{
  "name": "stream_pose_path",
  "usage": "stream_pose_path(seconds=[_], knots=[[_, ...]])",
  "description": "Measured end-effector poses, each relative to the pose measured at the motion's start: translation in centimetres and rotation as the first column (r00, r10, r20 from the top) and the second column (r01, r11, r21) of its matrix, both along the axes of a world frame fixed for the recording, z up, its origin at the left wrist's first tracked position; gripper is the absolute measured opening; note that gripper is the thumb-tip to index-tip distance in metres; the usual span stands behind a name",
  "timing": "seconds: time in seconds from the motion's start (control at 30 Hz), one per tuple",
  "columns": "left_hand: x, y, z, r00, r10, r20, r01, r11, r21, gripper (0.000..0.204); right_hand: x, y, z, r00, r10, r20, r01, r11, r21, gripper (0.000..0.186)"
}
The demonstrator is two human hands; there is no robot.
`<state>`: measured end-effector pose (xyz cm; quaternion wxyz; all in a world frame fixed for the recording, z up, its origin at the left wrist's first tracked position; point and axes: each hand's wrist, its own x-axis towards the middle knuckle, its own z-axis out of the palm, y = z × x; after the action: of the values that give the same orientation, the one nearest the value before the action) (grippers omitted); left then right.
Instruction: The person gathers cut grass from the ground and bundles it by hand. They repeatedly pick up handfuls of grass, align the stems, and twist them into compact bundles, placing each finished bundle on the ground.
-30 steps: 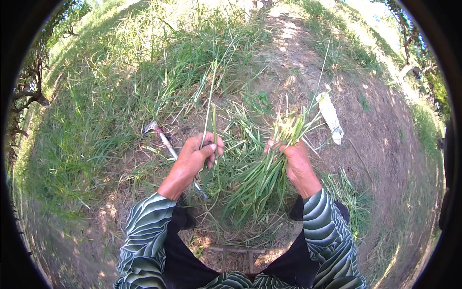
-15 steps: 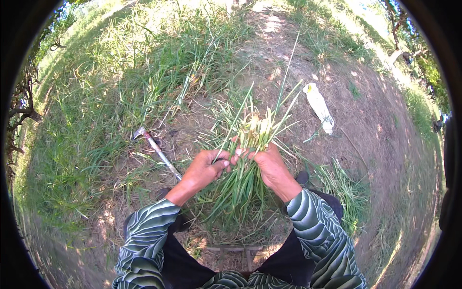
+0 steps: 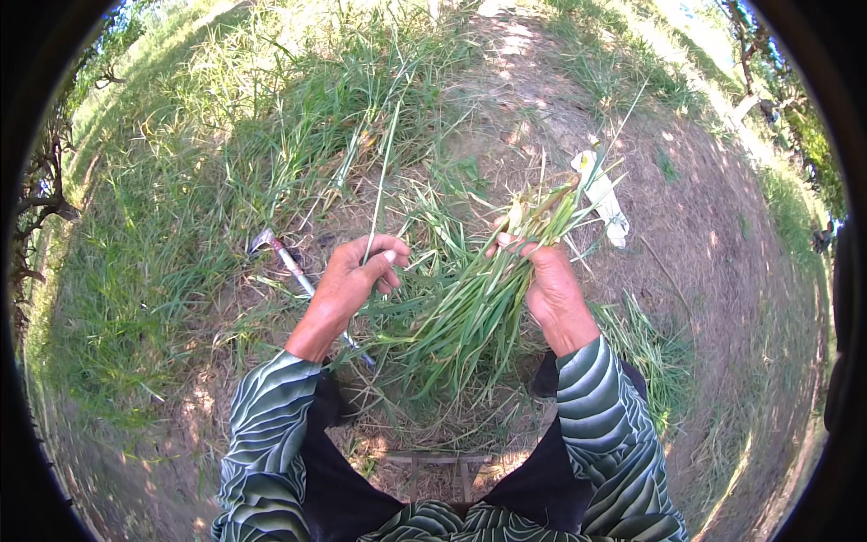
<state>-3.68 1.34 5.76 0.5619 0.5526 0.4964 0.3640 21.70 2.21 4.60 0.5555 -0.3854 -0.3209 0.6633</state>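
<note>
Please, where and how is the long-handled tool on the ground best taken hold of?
Probably by its handle just below the metal head, from above, with fingers closing across it: that stretch lies slim, straight and exposed, while farther down the left wrist hides part of it.

I see the grass bundle in the right hand, with the left hand at its left. On the ground, a hand tool lies farther left of the bundle; to the bundle's right are a bag-like thing, farther away, and loose grass, nearer.
</note>
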Motion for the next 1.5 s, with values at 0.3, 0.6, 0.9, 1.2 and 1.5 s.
stream_pose_path(seconds=[0.3,0.6,0.9,1.2,1.5], knots=[[0.1,-0.3,-0.2,0.975,-0.064,-0.213,0.092,0.988,0.123,0.016,0.7,0.9,-1.1,0.997,-0.072,0.006,0.072,0.997,-0.016,0.026],[1.0,-0.6,-1.1,0.952,-0.125,-0.281,0.174,0.972,0.160,0.015,-0.3,-0.1,0.9,0.999,0.051,0.013,-0.051,0.999,-0.017,0.023],[2.7,-1.6,-1.3,0.891,-0.384,-0.243,0.387,0.921,-0.039,0.014,-1.2,-0.7,1.3,0.975,0.211,0.070,-0.216,0.974,0.068,0.028],[1.1,-0.7,-1.1,0.877,-0.239,-0.417,0.330,0.930,0.161,0.012,0.3,0.4,0.4,0.999,0.026,-0.030,-0.027,0.999,-0.028,0.023],[-2.3,0.5,-0.5,0.945,0.023,-0.327,0.046,0.978,0.202,0.023,3.9,2.6,-0.3,0.922,-0.279,-0.267,0.257,0.960,-0.115,0.022]])
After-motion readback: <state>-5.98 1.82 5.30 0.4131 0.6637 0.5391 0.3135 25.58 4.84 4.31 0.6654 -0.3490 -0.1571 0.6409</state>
